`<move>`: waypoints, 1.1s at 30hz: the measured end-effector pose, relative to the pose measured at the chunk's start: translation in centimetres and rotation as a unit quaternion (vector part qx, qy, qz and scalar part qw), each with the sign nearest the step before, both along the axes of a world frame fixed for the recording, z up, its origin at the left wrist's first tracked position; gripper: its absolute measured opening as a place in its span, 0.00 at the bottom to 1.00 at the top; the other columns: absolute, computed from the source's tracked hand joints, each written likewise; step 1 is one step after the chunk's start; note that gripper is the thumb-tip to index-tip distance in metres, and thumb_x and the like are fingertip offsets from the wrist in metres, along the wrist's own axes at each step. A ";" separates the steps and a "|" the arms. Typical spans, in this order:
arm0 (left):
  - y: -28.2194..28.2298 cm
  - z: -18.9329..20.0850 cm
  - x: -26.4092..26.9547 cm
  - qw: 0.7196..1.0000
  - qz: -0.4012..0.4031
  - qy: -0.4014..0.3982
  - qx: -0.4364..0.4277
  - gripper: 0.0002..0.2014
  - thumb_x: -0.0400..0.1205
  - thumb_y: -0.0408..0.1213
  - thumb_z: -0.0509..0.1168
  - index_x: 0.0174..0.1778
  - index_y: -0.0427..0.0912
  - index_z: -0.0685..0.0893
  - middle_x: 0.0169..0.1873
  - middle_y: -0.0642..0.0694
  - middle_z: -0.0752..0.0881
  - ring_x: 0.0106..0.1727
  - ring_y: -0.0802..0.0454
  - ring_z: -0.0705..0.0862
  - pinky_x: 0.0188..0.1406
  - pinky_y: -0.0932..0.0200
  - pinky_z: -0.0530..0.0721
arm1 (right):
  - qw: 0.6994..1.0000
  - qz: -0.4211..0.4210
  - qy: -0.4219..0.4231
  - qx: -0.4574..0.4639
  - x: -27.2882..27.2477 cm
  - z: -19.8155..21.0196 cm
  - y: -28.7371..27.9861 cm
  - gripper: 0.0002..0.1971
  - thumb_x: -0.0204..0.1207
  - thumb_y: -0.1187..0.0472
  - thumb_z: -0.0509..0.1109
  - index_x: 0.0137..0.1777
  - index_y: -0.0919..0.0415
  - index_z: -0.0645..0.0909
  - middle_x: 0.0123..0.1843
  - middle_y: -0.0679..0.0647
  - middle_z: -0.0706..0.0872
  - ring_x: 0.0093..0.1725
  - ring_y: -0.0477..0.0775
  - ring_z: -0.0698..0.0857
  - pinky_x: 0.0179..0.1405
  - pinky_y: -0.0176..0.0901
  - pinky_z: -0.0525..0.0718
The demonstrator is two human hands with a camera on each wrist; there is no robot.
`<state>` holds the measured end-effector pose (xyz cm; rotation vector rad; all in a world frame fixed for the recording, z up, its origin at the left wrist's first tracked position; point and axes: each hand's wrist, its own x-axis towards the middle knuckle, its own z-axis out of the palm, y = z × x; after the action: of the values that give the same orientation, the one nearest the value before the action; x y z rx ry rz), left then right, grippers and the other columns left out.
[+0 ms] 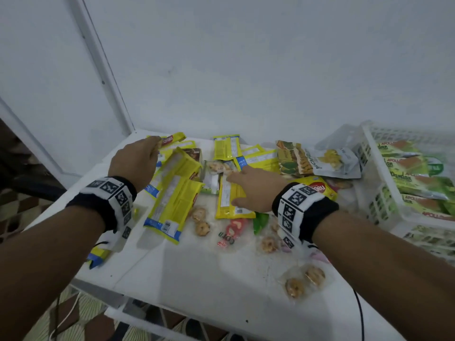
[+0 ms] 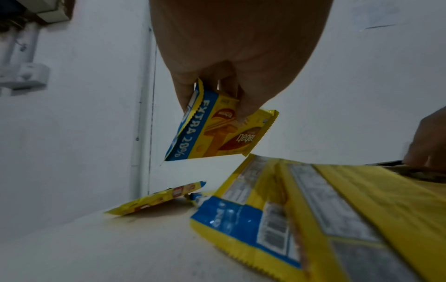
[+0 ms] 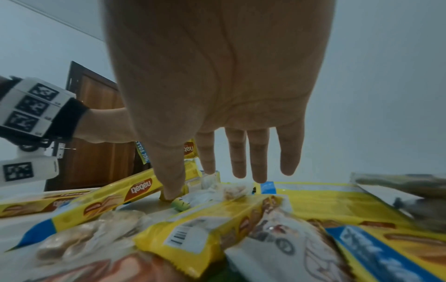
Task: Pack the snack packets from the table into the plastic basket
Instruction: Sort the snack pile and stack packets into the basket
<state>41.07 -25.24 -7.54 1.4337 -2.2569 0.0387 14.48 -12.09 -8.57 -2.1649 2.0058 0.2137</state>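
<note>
While left hand (image 2: pixel 231 63) pinches small yellow-blue wafer packet (image 2: pixel 217 131) mid-frame, right hand (image 3: pixel 217 95) fingers (image 3: pixel 258 158) spread straight over yellow packets (image 3: pixel 207 234); lower foreground blurred.

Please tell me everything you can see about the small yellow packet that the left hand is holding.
The small yellow packet is a glossy wrapper with zigzag-cut ends, a blue band reading "EXTRA 20%", a red-brown logo and a wafer picture. The left hand pinches its upper end, so it hangs tilted, lifted clear of the white table and the other packets.
</note>
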 end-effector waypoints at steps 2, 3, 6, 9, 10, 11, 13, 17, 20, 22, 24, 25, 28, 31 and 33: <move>-0.6 -0.5 1.0 1.000 0.021 -0.010 0.015 0.16 0.89 0.36 0.61 0.72 0.44 0.82 0.58 0.34 0.88 0.54 0.27 0.85 0.49 0.40 0.80 | 1.000 0.020 0.007 0.021 0.6 -0.2 -0.5 0.34 0.83 0.38 0.66 0.86 0.42 0.62 0.82 0.55 0.68 0.77 0.65 0.75 0.65 0.63 0.83; -0.9 -0.7 1.6 0.999 0.030 -0.020 0.024 0.16 0.89 0.37 0.60 0.72 0.44 0.82 0.58 0.34 0.88 0.54 0.27 0.85 0.49 0.40 0.80 | 0.999 0.027 0.014 0.035 0.9 -0.3 -0.7 0.34 0.83 0.37 0.66 0.87 0.41 0.61 0.83 0.55 0.67 0.78 0.65 0.73 0.66 0.63 0.82; -1.7 -1.6 3.1 0.996 0.048 -0.041 0.070 0.16 0.88 0.37 0.60 0.71 0.46 0.81 0.56 0.34 0.89 0.52 0.28 0.85 0.49 0.42 0.82 | 0.997 0.031 0.040 0.058 1.8 -0.7 -1.3 0.35 0.81 0.34 0.66 0.86 0.39 0.61 0.84 0.55 0.64 0.78 0.64 0.72 0.66 0.64 0.82; -1.5 -2.3 3.8 0.986 0.034 -0.059 0.150 0.15 0.86 0.45 0.61 0.68 0.50 0.81 0.53 0.39 0.89 0.50 0.34 0.86 0.51 0.42 0.85 | 0.996 0.023 0.063 0.057 2.7 -0.6 -2.0 0.32 0.80 0.34 0.66 0.83 0.40 0.67 0.78 0.57 0.69 0.75 0.64 0.74 0.63 0.62 0.83; -1.4 -2.4 4.0 0.982 0.028 -0.061 0.175 0.17 0.85 0.51 0.61 0.66 0.51 0.81 0.52 0.41 0.88 0.50 0.36 0.85 0.52 0.42 0.86 | 0.996 0.021 0.068 0.054 2.9 -0.5 -2.3 0.31 0.80 0.34 0.66 0.82 0.41 0.68 0.77 0.57 0.70 0.74 0.65 0.74 0.61 0.61 0.83; -1.2 -2.5 4.1 0.979 0.024 -0.063 0.194 0.19 0.83 0.57 0.61 0.64 0.51 0.81 0.51 0.43 0.88 0.50 0.38 0.85 0.53 0.43 0.86 | 0.996 0.018 0.071 0.047 3.1 -0.3 -2.6 0.30 0.81 0.35 0.66 0.81 0.42 0.70 0.75 0.57 0.70 0.74 0.64 0.74 0.61 0.60 0.83; -1.2 -2.3 4.1 0.976 0.012 -0.070 0.205 0.24 0.82 0.63 0.64 0.68 0.52 0.80 0.57 0.46 0.87 0.58 0.40 0.85 0.58 0.44 0.84 | 0.997 0.013 0.069 0.023 3.3 -0.2 -3.0 0.28 0.80 0.37 0.68 0.78 0.44 0.71 0.74 0.58 0.70 0.72 0.64 0.74 0.61 0.60 0.84; -0.9 -1.4 2.8 0.981 -0.038 0.003 0.189 0.38 0.82 0.61 0.67 0.85 0.49 0.65 0.78 0.42 0.75 0.76 0.43 0.76 0.73 0.43 0.76 | 0.997 0.015 0.070 0.021 3.3 -0.6 -3.5 0.32 0.78 0.36 0.70 0.81 0.42 0.68 0.80 0.56 0.65 0.77 0.64 0.71 0.63 0.60 0.83; 0.0 -1.1 1.0 0.979 -0.093 -0.013 0.178 0.41 0.79 0.67 0.65 0.85 0.53 0.62 0.78 0.43 0.72 0.79 0.42 0.71 0.75 0.41 0.75 | 0.994 0.013 0.089 0.064 3.3 -0.8 -3.3 0.33 0.78 0.35 0.69 0.82 0.40 0.68 0.81 0.55 0.66 0.77 0.63 0.71 0.64 0.61 0.82; 0.5 -1.4 -0.3 0.976 -0.126 -0.049 0.171 0.42 0.79 0.67 0.66 0.86 0.56 0.60 0.76 0.41 0.73 0.79 0.39 0.69 0.75 0.41 0.73 | 0.993 0.010 0.091 0.073 3.1 -0.7 -3.1 0.32 0.78 0.34 0.69 0.80 0.40 0.71 0.80 0.54 0.67 0.76 0.62 0.73 0.61 0.59 0.82; 0.9 -1.8 -1.3 0.972 -0.138 -0.079 0.172 0.42 0.80 0.63 0.68 0.88 0.59 0.57 0.78 0.40 0.69 0.80 0.37 0.66 0.77 0.40 0.69 | 0.992 0.006 0.094 0.085 2.9 -0.3 -2.9 0.31 0.75 0.34 0.72 0.78 0.40 0.74 0.77 0.53 0.69 0.73 0.62 0.75 0.58 0.57 0.83; 1.0 -1.9 -1.7 0.971 -0.139 -0.092 0.169 0.43 0.80 0.62 0.68 0.88 0.61 0.56 0.80 0.40 0.67 0.81 0.37 0.64 0.78 0.39 0.68 | 0.991 0.004 0.096 0.095 2.7 -0.1 -2.8 0.31 0.74 0.34 0.73 0.77 0.40 0.75 0.76 0.53 0.69 0.71 0.62 0.77 0.57 0.56 0.84; 1.2 -2.2 -2.6 0.969 -0.136 -0.134 0.154 0.38 0.82 0.62 0.67 0.87 0.62 0.61 0.82 0.41 0.64 0.82 0.39 0.59 0.80 0.41 0.64 | 0.987 -0.007 0.099 0.129 1.9 0.4 -2.6 0.33 0.72 0.34 0.76 0.76 0.40 0.75 0.74 0.53 0.71 0.70 0.61 0.79 0.60 0.56 0.84; 1.5 -1.7 -3.6 0.972 -0.142 -0.128 0.135 0.31 0.83 0.59 0.66 0.82 0.56 0.71 0.81 0.41 0.66 0.82 0.39 0.60 0.80 0.42 0.65 | 0.987 -0.026 0.080 0.135 0.7 0.7 -2.2 0.33 0.70 0.35 0.78 0.75 0.39 0.76 0.73 0.51 0.72 0.68 0.58 0.80 0.62 0.55 0.84; 1.9 -1.3 -4.8 0.972 -0.154 -0.129 0.122 0.30 0.83 0.59 0.66 0.81 0.53 0.73 0.79 0.42 0.69 0.80 0.39 0.63 0.78 0.43 0.66 | 0.989 -0.047 0.062 0.122 0.0 0.6 -1.8 0.35 0.67 0.33 0.80 0.73 0.39 0.76 0.71 0.50 0.72 0.65 0.58 0.81 0.61 0.56 0.85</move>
<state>36.30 -23.39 -8.83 1.2330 -2.7581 -0.1652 14.46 -13.85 -7.93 -1.9444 2.0192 0.5612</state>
